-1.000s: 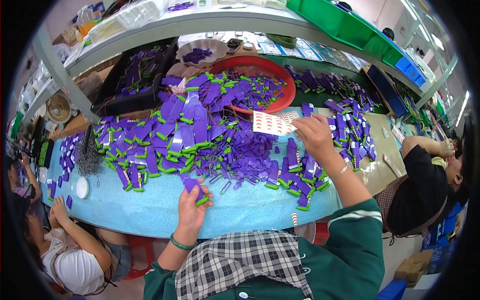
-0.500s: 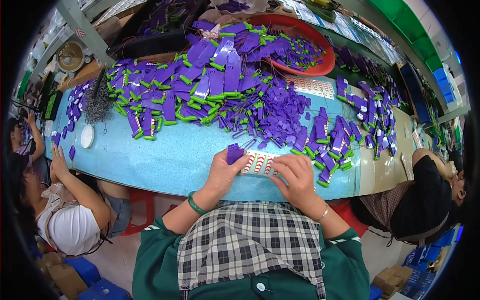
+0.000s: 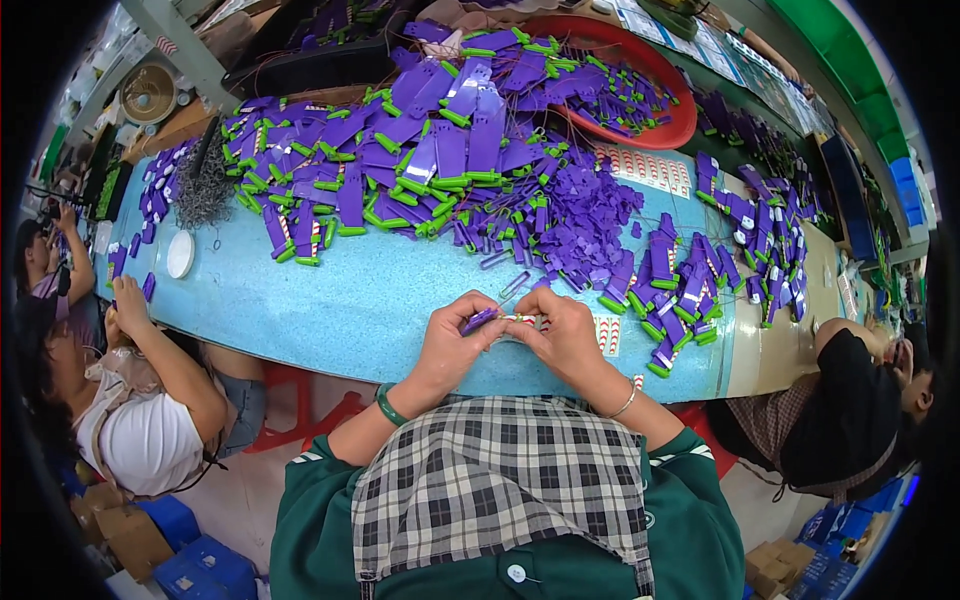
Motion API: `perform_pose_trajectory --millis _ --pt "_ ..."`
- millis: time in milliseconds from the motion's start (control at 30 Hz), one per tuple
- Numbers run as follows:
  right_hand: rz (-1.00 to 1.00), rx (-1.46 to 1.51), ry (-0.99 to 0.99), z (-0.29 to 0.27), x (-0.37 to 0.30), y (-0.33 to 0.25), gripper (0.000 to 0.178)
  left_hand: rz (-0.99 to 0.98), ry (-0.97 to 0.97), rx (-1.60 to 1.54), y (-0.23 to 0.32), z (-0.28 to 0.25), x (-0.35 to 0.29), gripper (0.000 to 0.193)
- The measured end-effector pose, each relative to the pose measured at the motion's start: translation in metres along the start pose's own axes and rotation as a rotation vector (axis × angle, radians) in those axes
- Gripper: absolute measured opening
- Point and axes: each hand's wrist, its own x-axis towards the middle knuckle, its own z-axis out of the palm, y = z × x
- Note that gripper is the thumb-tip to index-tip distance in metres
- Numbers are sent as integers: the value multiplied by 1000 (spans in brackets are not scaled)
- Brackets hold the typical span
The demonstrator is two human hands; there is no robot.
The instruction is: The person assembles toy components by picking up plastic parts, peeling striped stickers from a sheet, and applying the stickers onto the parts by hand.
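Note:
Just above the front edge of the blue table, my two hands are close together. My left hand (image 3: 452,342) is closed on a small purple plastic piece (image 3: 479,321), which is tilted on edge. A thin wire loop (image 3: 515,286) sticks out beyond it. My right hand (image 3: 566,335) pinches a red-and-white striped sticker (image 3: 524,319) beside the purple piece; fingers partly hide it. Right of that hand lies a small sheet of striped stickers (image 3: 607,335). Beyond my hands is a heap of loose purple pieces (image 3: 590,225).
A large pile of purple pieces with green ends (image 3: 430,150) fills the table's far side, beside a red basin (image 3: 680,115). A white lid (image 3: 180,254) and a tangle of metal wire (image 3: 205,190) lie left. People sit at both sides.
My right hand has moved left off the sticker sheet and now meets my left hand, with a striped sticker between its fingers. The purple piece has turned on edge. The view has shifted slightly.

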Motion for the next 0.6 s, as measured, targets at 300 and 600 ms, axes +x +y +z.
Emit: perform_pose_trajectory --millis 300,600 --pt "-7 -72 45 -19 -15 17 25 168 99 165 -4 3 -2 8" --pt "316 -239 -335 -109 -59 30 24 39 144 6 -8 -13 -12 5"
